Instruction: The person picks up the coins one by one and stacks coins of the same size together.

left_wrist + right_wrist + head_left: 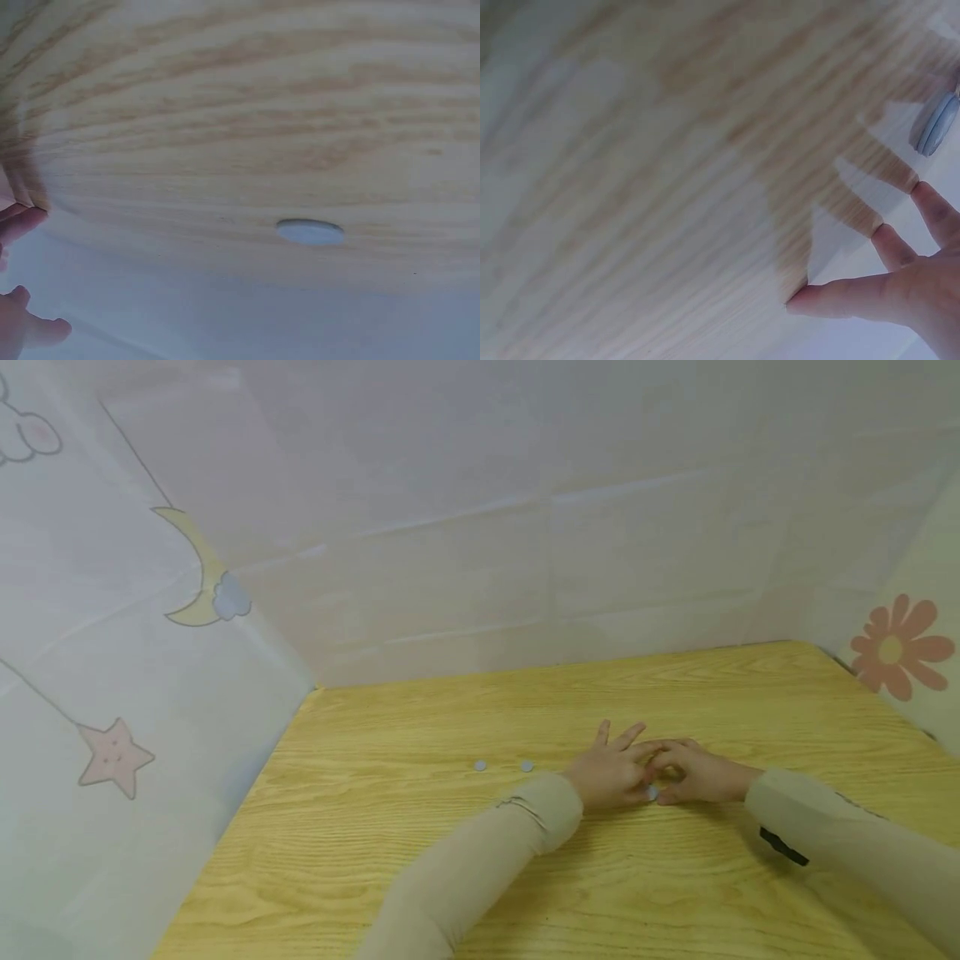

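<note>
Two small grey discs (pixel 480 766) lie flat on the wooden table, left of my hands. A third grey disc (pixel 652 792) shows between my hands; in the right wrist view this disc (pixel 936 124) has a two-layered edge. My left hand (pixel 611 772) pinches it with thumb and index finger, the other fingers spread. Those fingers (pixel 892 247) reach down to the table in the right wrist view. My right hand (pixel 701 774) meets the left, its curved thumb and index finger gripping the same disc. One lying disc (pixel 310 232) appears in the left wrist view.
The yellow wood-grain table (pixel 360 827) ends at a pale sheet wall (pixel 450 568) behind. Side walls carry a moon (pixel 197 547), a star (pixel 116 758) and a flower (pixel 891 649). A black strap (pixel 783 847) hangs below my right sleeve.
</note>
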The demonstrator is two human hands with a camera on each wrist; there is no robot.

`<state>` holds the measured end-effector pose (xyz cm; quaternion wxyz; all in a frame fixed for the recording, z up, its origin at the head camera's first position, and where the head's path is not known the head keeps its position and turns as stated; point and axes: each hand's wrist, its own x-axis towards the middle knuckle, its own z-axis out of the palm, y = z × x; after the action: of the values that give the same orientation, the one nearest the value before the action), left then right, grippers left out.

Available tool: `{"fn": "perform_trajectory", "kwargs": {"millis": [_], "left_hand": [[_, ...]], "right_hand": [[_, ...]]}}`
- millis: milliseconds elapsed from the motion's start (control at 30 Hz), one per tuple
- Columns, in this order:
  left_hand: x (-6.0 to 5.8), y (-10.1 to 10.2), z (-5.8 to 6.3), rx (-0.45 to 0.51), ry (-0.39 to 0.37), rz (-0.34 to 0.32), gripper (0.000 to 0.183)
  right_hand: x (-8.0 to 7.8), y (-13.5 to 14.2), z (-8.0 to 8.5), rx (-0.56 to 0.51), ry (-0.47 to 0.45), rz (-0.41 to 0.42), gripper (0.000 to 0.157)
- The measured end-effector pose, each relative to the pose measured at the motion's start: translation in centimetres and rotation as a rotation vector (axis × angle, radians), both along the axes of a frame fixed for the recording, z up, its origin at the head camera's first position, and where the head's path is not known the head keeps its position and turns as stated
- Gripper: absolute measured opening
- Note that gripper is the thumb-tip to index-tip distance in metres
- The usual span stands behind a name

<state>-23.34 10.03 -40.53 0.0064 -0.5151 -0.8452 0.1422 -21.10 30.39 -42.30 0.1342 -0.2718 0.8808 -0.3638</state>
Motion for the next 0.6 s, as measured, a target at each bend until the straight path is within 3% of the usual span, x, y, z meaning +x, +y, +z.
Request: {"fn": "perform_trajectory", "kwargs": {"millis": [267,467,600], "left_hand": [[0.5,0.6,-0.4,0.039,-0.005,0.070,0.045],[0.8,0.5,-1.0,0.144,-0.099,0.156,0.039],[0.7,0.5,-1.3,0.195,-0.110,0.210,0.035]], "right_hand": [[0.0,0.0,0.1,0.001,-0.007,0.010,0.018],[0.1,-0.2,0.5,0.026,-0.036,-0.010,0.015],[0.2,-0.3,0.7,0.033,-0.036,-0.006,0.015]]}}
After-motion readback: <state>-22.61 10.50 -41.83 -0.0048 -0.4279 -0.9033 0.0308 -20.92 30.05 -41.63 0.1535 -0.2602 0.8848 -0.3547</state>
